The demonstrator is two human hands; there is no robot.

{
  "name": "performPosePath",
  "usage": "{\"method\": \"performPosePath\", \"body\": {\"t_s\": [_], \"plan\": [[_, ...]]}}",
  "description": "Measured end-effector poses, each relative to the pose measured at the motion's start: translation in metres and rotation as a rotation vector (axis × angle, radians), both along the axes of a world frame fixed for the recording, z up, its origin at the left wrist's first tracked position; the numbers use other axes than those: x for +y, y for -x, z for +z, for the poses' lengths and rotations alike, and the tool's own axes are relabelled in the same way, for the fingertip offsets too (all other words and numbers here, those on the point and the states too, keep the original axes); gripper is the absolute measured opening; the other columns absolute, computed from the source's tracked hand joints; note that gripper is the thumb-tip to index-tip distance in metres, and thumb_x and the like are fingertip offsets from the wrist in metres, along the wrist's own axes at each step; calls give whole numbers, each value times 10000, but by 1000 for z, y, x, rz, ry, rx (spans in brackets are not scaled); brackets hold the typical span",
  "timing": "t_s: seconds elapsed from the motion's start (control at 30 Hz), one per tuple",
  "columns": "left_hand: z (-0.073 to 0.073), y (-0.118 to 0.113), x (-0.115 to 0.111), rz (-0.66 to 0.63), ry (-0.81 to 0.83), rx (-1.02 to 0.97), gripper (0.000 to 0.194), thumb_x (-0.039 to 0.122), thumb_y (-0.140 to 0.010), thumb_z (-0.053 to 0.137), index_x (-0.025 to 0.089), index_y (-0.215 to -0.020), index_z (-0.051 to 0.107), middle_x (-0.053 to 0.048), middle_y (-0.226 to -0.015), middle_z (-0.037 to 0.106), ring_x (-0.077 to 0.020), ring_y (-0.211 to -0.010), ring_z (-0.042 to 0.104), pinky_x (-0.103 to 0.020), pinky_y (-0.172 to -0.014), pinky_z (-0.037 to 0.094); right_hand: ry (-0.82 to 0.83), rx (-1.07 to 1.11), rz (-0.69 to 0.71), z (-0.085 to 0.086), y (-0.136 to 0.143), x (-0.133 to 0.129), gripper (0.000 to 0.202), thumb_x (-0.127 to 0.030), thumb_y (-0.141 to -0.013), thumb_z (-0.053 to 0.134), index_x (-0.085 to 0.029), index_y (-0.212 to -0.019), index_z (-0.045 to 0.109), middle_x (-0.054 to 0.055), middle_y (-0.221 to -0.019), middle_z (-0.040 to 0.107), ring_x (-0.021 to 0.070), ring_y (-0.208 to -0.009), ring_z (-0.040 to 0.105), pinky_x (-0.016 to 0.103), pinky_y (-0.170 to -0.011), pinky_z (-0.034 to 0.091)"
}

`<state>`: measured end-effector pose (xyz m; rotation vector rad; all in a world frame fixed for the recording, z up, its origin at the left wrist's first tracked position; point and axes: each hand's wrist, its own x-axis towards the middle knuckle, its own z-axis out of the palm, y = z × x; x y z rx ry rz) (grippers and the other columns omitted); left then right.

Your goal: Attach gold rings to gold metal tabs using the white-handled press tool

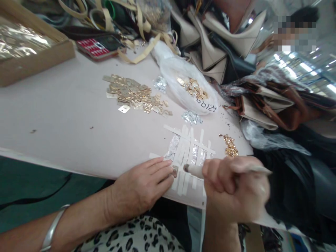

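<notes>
Right hand [235, 187] grips whitish tool [195, 170] over tape strips [185, 143], long axis crosswise, dark tip leftward. Left hand [143, 183] touching small metal plate [175, 170], partly covered; thumb hidden, cannot tell whether pinching.

A small, brownish-gold plate [175, 171] lies at the fingertips of the left hand [145, 183], partly covered by them. A slim, whitish tool [195, 170] runs through the closed right hand [236, 187], its dark tip towards the left hand, near the plate, its pale, narrow end sticking out opposite.
</notes>
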<state>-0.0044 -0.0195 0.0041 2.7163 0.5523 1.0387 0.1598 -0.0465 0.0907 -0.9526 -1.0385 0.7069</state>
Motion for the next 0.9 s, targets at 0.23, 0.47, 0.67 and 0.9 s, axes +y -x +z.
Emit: {"method": "performPosePath", "body": {"t_s": [0.23,0.47,0.67,0.9], "plan": [[9,1,-1,15,164,-38,205,87,-971,431,125,-978,632,-109,-988,714,-208,-965,679,-368,-917,589,53,-59,33,-25,7,-1,246,-283,-987,543,-201,-779,647,-82,-505,360,78,-402,353,226,-415,292],[18,-5,26,-166,146,192,254,86,-963,508,170,-1191,585,-75,-1188,697,-242,-1259,587,-393,-1043,509,-46,61,-42,3,-15,-10,261,-281,-994,521,-193,-770,622,-108,-499,272,57,-364,251,174,-375,266],[18,-17,35,-181,44,247,88,137,-966,562,179,-906,611,-24,-836,659,-196,-907,618,-318,-841,514,-44,75,-105,-3,-26,-23,263,-265,-978,536,-189,-741,624,-102,-492,290,59,-366,260,172,-370,277],[18,-17,-10,31,24,82,197,171,-987,516,174,-809,598,-20,-732,595,-204,-784,577,-351,-734,503,-33,202,-185,-11,-30,-22,267,-320,-975,538,-213,-749,631,-112,-484,255,61,-353,223,169,-359,282]]}}
